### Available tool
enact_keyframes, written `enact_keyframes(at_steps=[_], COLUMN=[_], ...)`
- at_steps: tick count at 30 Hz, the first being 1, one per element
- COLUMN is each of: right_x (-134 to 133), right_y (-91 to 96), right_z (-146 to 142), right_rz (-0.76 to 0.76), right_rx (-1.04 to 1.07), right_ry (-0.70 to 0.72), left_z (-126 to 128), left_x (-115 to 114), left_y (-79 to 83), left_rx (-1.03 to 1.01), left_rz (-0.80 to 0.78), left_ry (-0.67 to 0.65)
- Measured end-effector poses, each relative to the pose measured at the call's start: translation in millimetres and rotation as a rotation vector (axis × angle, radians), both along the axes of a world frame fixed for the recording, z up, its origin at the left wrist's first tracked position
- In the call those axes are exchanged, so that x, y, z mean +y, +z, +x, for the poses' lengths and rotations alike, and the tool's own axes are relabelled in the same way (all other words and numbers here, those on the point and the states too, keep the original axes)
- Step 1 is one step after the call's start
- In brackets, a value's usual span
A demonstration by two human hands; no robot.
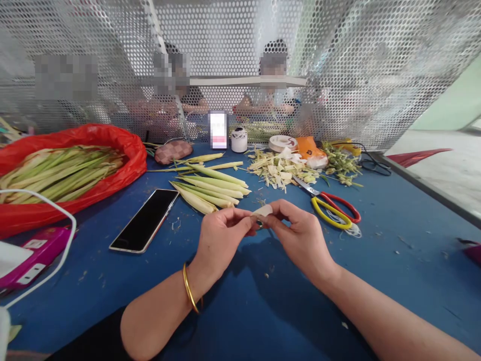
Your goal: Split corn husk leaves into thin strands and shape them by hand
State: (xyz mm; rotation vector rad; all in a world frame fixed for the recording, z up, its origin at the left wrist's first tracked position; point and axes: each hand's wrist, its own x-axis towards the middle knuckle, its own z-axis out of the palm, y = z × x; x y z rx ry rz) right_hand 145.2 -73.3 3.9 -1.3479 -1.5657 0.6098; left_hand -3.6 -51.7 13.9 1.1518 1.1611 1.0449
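My left hand (220, 238) and my right hand (300, 235) meet over the blue table (376, 260), fingers pinched together. Between the fingertips sits a small pale strip (263, 211), perhaps tape or a leaf piece; both hands grip it. A gold bangle (189, 288) circles my left wrist. Just beyond the hands lies a bundle of trimmed pale green stalks (210, 188). Scissors with red and yellow handles (330, 205) rest to the right of my right hand.
A red bag (124, 145) full of green stalks fills the left. A black phone (146, 220) lies left of my hands, a pink device (33, 255) with white cable nearer. Trimmings (280, 170), tape roll (282, 143), a perforated screen (356, 75) and people behind it.
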Motion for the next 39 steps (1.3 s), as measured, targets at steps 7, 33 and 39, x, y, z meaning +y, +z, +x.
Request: enact_keyframes(at_steps=[7, 33, 39], right_x=[0.0, 1.6, -1.0], right_y=[-7.0, -2.0, 0.7], right_z=[0.8, 0.6, -1.3], right_rz=[0.162, 0.074, -0.083], right_rx=[-0.151, -0.031, 0.0], right_ry=[0.012, 0.073, -0.035], left_z=[-0.2, 2.9, -1.1], left_x=[3.1, 1.3, -0.6], left_y=[-5.7, -14.1, -12.3], left_rx=[-0.233, -0.104, 0.083], left_rz=[-0.279, 0.024, 0.185], left_ry=[-0.047, 0.038, -0.003])
